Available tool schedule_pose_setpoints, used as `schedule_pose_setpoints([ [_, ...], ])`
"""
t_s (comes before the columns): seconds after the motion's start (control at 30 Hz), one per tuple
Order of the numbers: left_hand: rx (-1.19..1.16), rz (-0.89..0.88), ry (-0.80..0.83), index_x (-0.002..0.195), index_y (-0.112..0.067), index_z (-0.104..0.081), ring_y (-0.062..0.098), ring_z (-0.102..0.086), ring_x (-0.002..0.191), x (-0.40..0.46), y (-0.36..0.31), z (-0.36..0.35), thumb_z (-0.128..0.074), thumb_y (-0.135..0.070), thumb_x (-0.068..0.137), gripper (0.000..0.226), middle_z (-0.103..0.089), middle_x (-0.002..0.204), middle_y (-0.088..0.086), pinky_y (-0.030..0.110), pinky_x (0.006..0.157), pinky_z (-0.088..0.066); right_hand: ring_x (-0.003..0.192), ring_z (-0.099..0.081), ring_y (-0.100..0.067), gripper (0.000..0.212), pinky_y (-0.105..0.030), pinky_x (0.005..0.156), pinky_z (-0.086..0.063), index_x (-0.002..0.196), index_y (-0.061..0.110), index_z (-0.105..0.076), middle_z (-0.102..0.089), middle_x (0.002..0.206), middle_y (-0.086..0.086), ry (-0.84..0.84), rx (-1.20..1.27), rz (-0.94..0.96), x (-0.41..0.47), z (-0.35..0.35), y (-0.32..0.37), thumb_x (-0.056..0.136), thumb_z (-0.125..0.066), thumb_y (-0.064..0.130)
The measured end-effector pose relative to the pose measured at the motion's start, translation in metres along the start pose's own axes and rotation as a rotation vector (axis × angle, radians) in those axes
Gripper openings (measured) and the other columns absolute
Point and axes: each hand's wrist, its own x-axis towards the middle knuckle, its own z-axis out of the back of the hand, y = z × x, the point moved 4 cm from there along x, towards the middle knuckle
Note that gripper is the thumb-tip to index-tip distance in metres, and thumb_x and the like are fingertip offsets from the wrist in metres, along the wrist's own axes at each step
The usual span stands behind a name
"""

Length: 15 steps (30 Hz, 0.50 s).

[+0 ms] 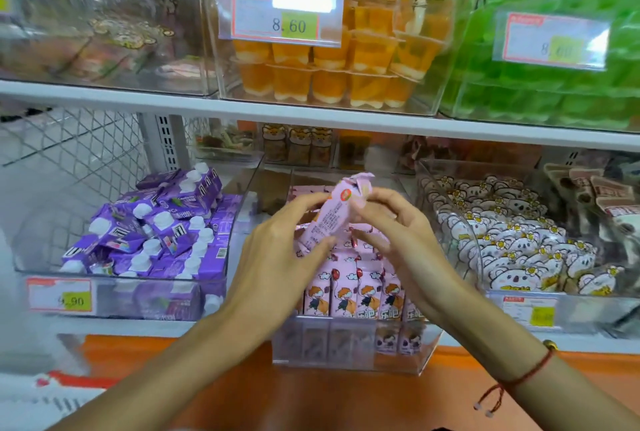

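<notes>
Shop shelving [311,115] across the whole view, white boards, two levels showing. On the upper level, clear boxes of orange jelly cups [329,84] in the far middle and green packets [554,91] at far right. On the lower level, purple cartons [156,233] heaped at left and koala packets [502,233] at right. Between them the middle bin [356,354], standing nearer than its neighbours.

Inside it, a near row of pink cartons [353,288] upright with faces forward, looser ones lying behind, and bare floor at the far end.

Above that bin, both hands closed on one pink carton [332,219]. Left hand [277,257] pinching its lower end between thumb and fingertips, right hand [398,233] curled round its upper part. Carton tilted, top leaning far and right, clear of the stock below and touching only the hands. Red cord [519,378] on the right wrist.

Judged as stocking or straightening, partway through: front row already neat, back half loose or unfilled, this carton not yet set down. Left to do, by the look of it: turning it upright, slotting it behind the row, then tidying the loose ones.
</notes>
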Motion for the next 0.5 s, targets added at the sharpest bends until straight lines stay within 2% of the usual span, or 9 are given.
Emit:
schedule_pose_setpoints([
  [0.07,-0.160,0.065,0.037,0.125,-0.035,-0.051,-0.008,-0.059,0.106,-0.002,0.002,-0.002,-0.068,-0.012,0.087,0.048,-0.062,0.111,-0.031,0.012,0.084,-0.048,0.111,-0.061,-0.010,0.031,-0.031,0.097,-0.048,0.116,0.023,-0.063,-0.068,0.116,0.004,0.061,-0.055,0.020,-0.003,0.000,0.003,0.085,-0.064,0.027],
  [0.13,-0.274,0.085,0.081,0.128,-0.026,-0.047,-0.011,-0.057,0.109,-0.004,0.000,-0.005,-0.062,-0.005,0.090,0.045,-0.061,0.116,-0.028,0.003,0.080,-0.044,0.115,-0.059,-0.006,0.028,-0.029,0.099,-0.047,0.119,0.028,-0.062,-0.067,0.119,0.009,0.096,-0.114,0.052,-0.006,-0.001,0.007,0.092,-0.058,0.021],
  [0.23,-0.257,0.042,0.084,0.121,-0.031,-0.048,-0.010,-0.054,0.114,-0.007,-0.006,-0.006,-0.058,-0.009,0.094,0.036,-0.060,0.117,-0.030,0.006,0.089,-0.042,0.108,-0.063,-0.004,0.029,-0.028,0.097,-0.050,0.121,0.020,-0.062,-0.069,0.114,0.007,0.052,-0.191,0.118,-0.009,-0.002,0.012,0.092,-0.059,0.019],
  [0.3,-0.197,0.023,0.037,0.122,-0.034,-0.052,-0.007,-0.053,0.116,-0.007,-0.008,-0.004,-0.063,-0.016,0.091,0.037,-0.059,0.118,-0.030,0.013,0.095,-0.042,0.100,-0.066,-0.007,0.031,-0.026,0.089,-0.054,0.116,0.015,-0.063,-0.070,0.107,0.004,0.002,-0.213,0.202,-0.012,-0.001,0.017,0.086,-0.068,0.016],
  [0.37,-0.181,0.017,-0.024,0.121,-0.031,-0.054,-0.005,-0.055,0.114,-0.006,-0.011,0.000,-0.071,-0.020,0.084,0.043,-0.061,0.117,-0.026,0.016,0.095,-0.044,0.096,-0.067,-0.006,0.030,-0.021,0.082,-0.055,0.108,0.016,-0.064,-0.070,0.101,0.008,0.000,-0.253,0.316,-0.017,-0.004,0.022,0.080,-0.074,0.012],
  [0.5,-0.222,-0.045,-0.163,0.111,-0.023,-0.058,0.000,-0.060,0.108,-0.003,-0.014,0.008,-0.076,-0.001,0.076,0.045,-0.065,0.113,-0.016,0.014,0.092,-0.045,0.102,-0.064,-0.006,0.033,-0.018,0.086,-0.051,0.104,0.017,-0.064,-0.067,0.102,0.013,0.049,-0.430,0.527,-0.027,-0.014,0.030,0.076,-0.079,0.009],
])
